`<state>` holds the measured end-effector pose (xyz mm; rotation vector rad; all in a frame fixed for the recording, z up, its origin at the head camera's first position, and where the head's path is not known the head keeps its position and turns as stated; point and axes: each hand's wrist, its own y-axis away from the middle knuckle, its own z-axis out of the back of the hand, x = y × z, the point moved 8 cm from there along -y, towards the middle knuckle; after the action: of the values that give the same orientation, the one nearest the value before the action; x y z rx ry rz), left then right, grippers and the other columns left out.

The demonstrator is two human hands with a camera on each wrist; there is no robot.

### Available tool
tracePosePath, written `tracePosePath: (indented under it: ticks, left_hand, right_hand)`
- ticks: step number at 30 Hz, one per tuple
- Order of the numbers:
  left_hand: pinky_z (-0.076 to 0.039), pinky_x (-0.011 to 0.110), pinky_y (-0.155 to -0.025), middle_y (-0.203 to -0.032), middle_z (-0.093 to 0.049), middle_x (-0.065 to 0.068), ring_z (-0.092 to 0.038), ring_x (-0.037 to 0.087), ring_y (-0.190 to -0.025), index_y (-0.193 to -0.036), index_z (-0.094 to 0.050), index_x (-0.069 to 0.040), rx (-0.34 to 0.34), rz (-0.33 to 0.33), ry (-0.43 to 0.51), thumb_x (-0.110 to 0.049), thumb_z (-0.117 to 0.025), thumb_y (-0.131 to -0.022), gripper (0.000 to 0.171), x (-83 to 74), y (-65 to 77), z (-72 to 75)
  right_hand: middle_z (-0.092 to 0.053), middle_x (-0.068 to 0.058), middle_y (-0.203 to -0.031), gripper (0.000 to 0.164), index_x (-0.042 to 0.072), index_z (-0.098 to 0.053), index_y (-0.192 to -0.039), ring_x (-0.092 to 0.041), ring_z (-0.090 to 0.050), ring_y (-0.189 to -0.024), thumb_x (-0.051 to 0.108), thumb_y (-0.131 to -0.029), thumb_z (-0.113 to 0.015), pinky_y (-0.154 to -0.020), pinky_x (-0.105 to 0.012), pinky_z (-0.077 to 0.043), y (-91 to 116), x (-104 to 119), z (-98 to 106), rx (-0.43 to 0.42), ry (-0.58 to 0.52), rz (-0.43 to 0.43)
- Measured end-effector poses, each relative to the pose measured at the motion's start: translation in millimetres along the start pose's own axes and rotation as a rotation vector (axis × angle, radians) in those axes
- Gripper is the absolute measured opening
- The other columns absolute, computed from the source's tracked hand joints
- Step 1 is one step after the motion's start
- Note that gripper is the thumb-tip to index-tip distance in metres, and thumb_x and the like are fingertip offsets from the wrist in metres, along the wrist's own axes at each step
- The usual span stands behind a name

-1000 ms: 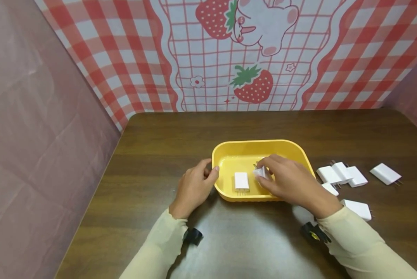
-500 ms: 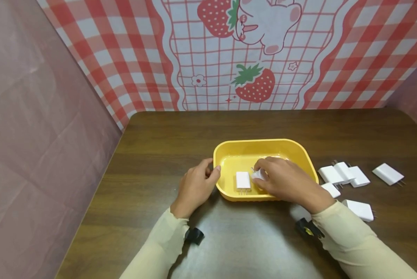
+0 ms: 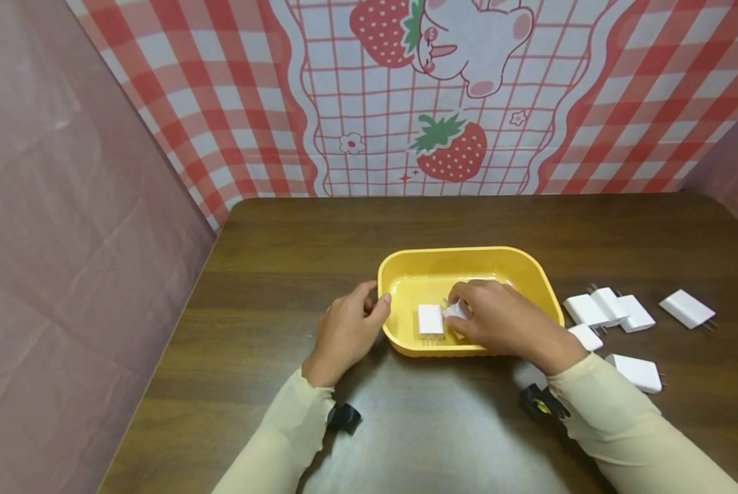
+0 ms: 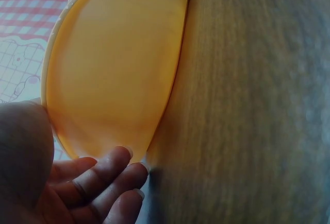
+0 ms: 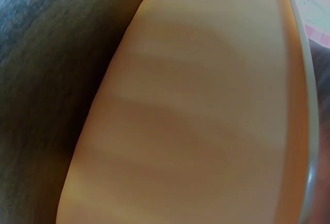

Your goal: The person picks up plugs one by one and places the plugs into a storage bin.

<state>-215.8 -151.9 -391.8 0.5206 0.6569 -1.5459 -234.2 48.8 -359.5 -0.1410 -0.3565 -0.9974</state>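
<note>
A yellow plastic tray (image 3: 414,285) with tall walls sits on the brown table. My left hand (image 3: 347,333) holds its left end, thumb at the rim and fingers against the outside; the left wrist view shows those fingers beside the tray's wall (image 4: 113,69). Inside the tray my right hand (image 3: 507,319) pinches a white plug-in charger (image 3: 456,311), its metal prongs pointing up and left. Just left of it a second white charger (image 3: 430,320) lies flat, prongs toward me. The right wrist view is filled by the tray's outer wall (image 5: 185,105), the right fingers hidden behind it.
Right of the tray several white chargers lie on the table, including a cluster (image 3: 585,311), one farther right (image 3: 686,309) and one nearer me (image 3: 636,372). A strawberry-print checked cloth (image 3: 270,137) hangs behind the table; a pink cloth (image 3: 97,240) hangs at left.
My right hand has lowered slightly and shifted left with its charger, bringing it close beside the one lying in the tray. My left hand keeps its place on the tray.
</note>
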Motion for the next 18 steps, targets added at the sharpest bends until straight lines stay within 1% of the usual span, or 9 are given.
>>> tracePosePath:
  ticks: [7,13,18]
  left_hand:
    - [-0.043,0.035,-0.066,-0.078,-0.058,-0.007,-0.055,0.015,-0.068,-0.129,-0.065,-0.014,-0.006,0.004,-0.004,-0.047,-0.054,-0.099,0.046,0.1,-0.1,-0.3]
    - [-0.043,0.035,-0.065,-0.078,-0.058,-0.007,-0.054,0.015,-0.068,-0.129,-0.065,-0.015,-0.006,0.01,-0.008,-0.047,-0.054,-0.098,0.045,0.5,-0.4,-0.4]
    - [-0.043,0.034,-0.065,-0.078,-0.058,-0.007,-0.054,0.015,-0.068,-0.128,-0.065,-0.015,-0.006,0.014,-0.005,-0.047,-0.054,-0.098,0.046,0.0,0.5,-0.3]
  right_hand:
    - [-0.065,-0.003,-0.089,0.031,0.004,-0.07,-0.111,-0.018,-0.056,-0.076,0.026,-0.09,-0.074,-0.071,-0.039,-0.049,2.4,0.3,1.6,-0.015,0.009,0.016]
    - [-0.069,-0.008,-0.097,0.034,0.003,-0.07,-0.114,-0.021,-0.061,-0.082,0.028,-0.091,-0.073,-0.076,-0.046,-0.051,5.0,0.6,6.7,-0.048,0.014,0.021]
    - [-0.07,-0.012,-0.102,0.035,0.002,-0.069,-0.116,-0.025,-0.065,-0.087,0.027,-0.092,-0.072,-0.075,-0.047,-0.053,9.3,-0.9,13.9,-0.081,0.029,0.019]
